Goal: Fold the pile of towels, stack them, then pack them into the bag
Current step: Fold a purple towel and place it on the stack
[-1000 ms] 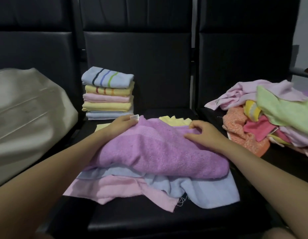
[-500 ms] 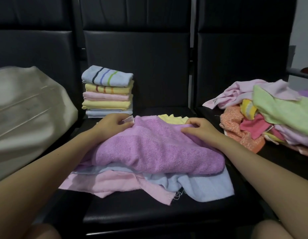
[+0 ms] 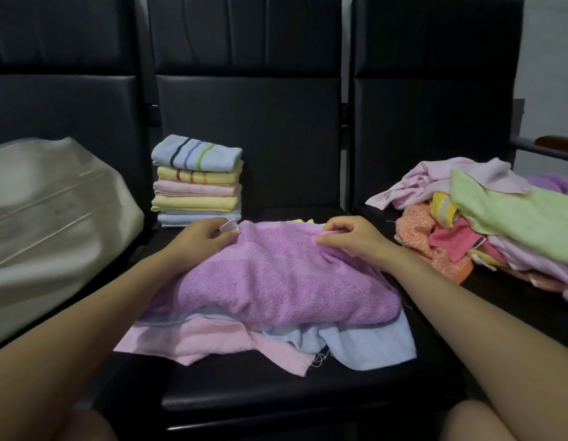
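Head view of a row of black padded seats [image 3: 244,389]. A purple towel [image 3: 276,281] lies bunched on the middle seat, on top of a light blue towel [image 3: 371,345] and a pink towel [image 3: 212,342] whose edges spread out toward the front of the seat. A strip of yellow cloth [image 3: 303,221] shows just behind the purple towel's far edge.

The left hand [image 3: 197,240] has its fingers curled around the far left corner of the purple towel, beside a small white label [image 3: 229,226] sewn to that corner. The right hand [image 3: 349,235] pinches the far right part of the same edge between curled fingers and thumb. Both forearms reach in from the near corners of the view, and both hands rest on the towel.

Behind the left hand, a stack of folded towels [image 3: 197,183] stands against the backrest of the middle seat: a blue striped one on top, then yellow, pink, yellow and pale blue layers.

On the right seat lies a loose pile of unfolded towels [image 3: 486,224], in pink, green, orange, yellow and lilac, well apart from the purple towel. On the left seat rests a large beige bag [image 3: 53,224], its surface blurred; its opening cannot be made out from this view.
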{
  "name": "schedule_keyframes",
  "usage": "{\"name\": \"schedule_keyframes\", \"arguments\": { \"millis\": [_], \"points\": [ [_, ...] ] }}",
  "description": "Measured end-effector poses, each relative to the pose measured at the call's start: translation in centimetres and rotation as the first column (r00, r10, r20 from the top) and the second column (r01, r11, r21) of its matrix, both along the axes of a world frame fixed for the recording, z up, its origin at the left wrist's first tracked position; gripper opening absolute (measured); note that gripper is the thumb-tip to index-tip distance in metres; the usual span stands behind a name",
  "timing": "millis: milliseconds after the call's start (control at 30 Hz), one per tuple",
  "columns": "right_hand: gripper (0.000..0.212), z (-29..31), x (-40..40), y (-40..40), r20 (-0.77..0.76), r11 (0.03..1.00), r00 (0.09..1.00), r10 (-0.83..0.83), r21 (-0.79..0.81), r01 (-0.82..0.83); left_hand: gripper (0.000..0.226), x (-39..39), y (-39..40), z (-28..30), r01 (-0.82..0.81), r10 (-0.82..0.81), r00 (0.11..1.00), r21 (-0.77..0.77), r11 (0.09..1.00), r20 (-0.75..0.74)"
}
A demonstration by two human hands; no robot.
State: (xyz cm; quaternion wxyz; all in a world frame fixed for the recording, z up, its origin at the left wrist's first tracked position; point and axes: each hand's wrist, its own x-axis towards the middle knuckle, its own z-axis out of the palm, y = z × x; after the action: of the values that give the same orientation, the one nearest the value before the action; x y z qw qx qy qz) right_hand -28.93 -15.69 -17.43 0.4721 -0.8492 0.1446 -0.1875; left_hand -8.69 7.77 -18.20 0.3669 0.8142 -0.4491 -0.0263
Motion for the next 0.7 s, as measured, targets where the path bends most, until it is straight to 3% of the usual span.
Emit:
{"name": "schedule_keyframes", "arguments": {
  "millis": [167,333,467,567,700],
  "points": [
    [0.016,0.2,-1.2,-0.9,-0.055,0.957,0.995,-0.079,-0.285,0.060,0.028,0.0,0.8,0.2,-0.007,-0.008,0.981,0.080,0.997,0.196],
    [0.020,0.2,-3.0,-2.2,-0.070,0.939,0.986,-0.151,-0.323,0.121,0.046,0.3,1.7,0.2,0.002,-0.010,0.973,0.034,0.999,0.231],
    [0.016,-0.1,-4.0,-2.6,0.008,0.971,0.976,-0.215,-0.106,0.215,0.061,-0.2,2.4,0.4,0.023,-0.032,0.981,0.046,0.999,0.191],
    [0.017,0.2,-4.0,-1.8,0.072,0.951,0.949,-0.308,0.062,0.304,0.043,-1.3,2.6,0.9,-0.005,0.003,0.989,0.012,1.000,0.149],
    [0.007,2.8,-4.0,0.1,0.252,0.871,0.858,-0.447,0.340,0.354,0.044,-3.3,2.6,3.2,-0.160,0.172,0.984,-0.184,0.970,0.047]
  ]
}}
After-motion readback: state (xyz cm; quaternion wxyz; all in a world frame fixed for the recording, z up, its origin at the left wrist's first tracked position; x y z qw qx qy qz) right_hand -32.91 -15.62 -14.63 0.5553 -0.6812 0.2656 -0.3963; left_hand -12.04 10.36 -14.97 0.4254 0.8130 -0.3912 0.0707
